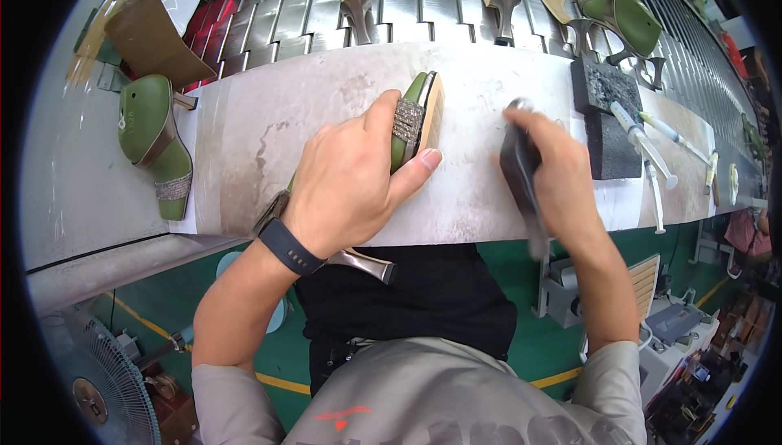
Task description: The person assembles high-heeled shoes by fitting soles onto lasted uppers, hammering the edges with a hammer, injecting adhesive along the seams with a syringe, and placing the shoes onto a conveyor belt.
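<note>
Now the left hand (pixel 346 180) is gripping a green high-heeled shoe (pixel 415 119), which is lying on its side on the pale surface (pixel 326 94). Just beside it, the right hand (pixel 558 172) is clenching around a dark tool (pixel 519 169), near a black block (pixel 607 111).

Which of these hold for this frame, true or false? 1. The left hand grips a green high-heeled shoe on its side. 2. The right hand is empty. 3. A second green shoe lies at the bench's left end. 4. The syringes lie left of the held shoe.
1. True: the left hand clasps the green shoe, its sole turned rightward.
2. False: the right hand holds a dark tool.
3. True: the second green shoe lies there, untouched.
4. False: the syringes lie to the right, beside the black blocks.
</note>
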Available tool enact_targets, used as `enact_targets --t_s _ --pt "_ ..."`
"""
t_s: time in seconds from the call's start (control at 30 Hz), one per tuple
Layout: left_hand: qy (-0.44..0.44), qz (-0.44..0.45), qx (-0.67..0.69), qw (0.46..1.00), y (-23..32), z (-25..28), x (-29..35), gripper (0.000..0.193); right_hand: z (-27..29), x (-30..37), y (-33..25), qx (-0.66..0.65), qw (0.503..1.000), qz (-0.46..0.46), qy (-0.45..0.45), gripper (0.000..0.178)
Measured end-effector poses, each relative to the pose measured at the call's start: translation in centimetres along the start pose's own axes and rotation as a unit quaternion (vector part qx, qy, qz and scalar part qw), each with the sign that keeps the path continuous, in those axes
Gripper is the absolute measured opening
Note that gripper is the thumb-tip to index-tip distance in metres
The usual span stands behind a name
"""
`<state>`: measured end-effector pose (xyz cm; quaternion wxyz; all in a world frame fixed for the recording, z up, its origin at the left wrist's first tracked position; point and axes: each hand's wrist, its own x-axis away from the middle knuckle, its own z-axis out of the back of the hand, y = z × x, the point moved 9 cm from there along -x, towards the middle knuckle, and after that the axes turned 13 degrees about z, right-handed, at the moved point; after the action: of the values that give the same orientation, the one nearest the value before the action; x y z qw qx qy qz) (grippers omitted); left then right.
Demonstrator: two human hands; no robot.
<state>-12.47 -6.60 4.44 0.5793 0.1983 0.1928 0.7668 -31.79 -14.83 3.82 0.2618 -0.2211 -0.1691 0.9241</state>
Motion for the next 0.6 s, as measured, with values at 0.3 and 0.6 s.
enact_targets --t_s 0.3,0.6 --pt "0.062 -0.095 0.060 0.992 0.6 0.7 0.1 0.105 -2.4 2.0 -3.5 -0.597 0.763 -0.063 0.238 0.039" --pt "0.000 -0.070 0.024 0.997 0.3 -0.2 -0.4 0.112 0.1 -4.4 -4.0 -0.426 0.902 0.000 0.070 0.025"
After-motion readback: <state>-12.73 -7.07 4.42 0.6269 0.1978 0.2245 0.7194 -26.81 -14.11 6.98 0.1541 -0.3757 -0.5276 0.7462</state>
